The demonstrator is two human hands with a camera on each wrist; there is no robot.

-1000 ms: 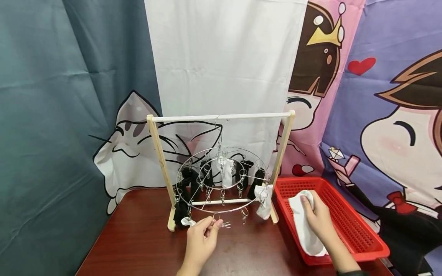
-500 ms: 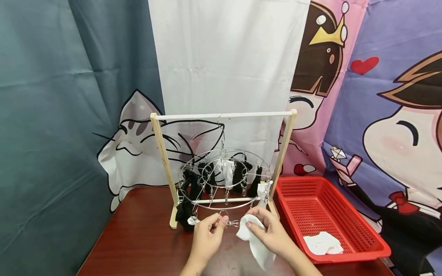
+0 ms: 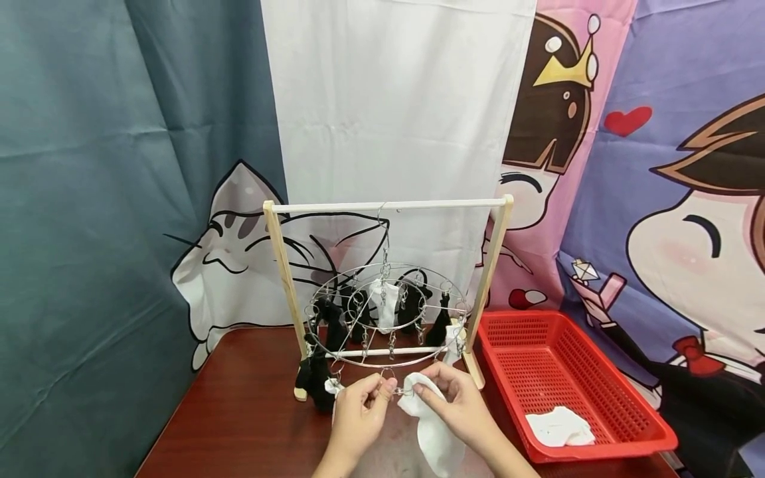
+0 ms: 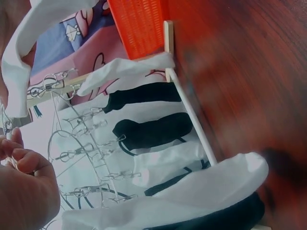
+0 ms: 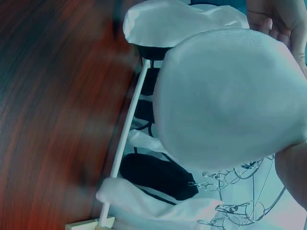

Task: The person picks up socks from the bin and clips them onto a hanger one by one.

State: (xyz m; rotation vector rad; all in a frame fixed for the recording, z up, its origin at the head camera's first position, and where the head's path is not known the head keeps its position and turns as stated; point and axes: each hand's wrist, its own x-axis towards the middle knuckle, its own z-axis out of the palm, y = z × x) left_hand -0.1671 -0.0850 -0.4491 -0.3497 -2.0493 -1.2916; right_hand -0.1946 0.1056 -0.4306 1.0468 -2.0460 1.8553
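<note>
A round metal sock hanger (image 3: pixel 388 366) hangs from a rack's white bar. My left hand (image 3: pixel 360 411) pinches one of its metal clips (image 3: pixel 399 392) at the near side. Between the thumb and fingers of my right hand (image 3: pixel 463 401) is a white sock (image 3: pixel 439 441), its upper edge right at the clip's tips and its lower part dangling. This sock (image 5: pixel 225 100) fills much of the right wrist view and hides the clip there. In the left wrist view, my left hand's curled fingers (image 4: pixel 31 160) show beside the sock (image 4: pixel 17 91).
Black socks (image 3: pixel 439 322) and white socks (image 3: pixel 385 302) hang around the hanger beside several bare clips. The rack's wooden leg (image 3: pixel 491 272) stands near a red basket (image 3: pixel 603 358), which holds another white sock (image 3: pixel 560 426). A patterned curtain (image 3: pixel 394 119) hangs behind.
My right hand has carried the white sock left from the basket to the clip in my left hand. The left hand keeps its pinch on the clip, moving slightly right.
</note>
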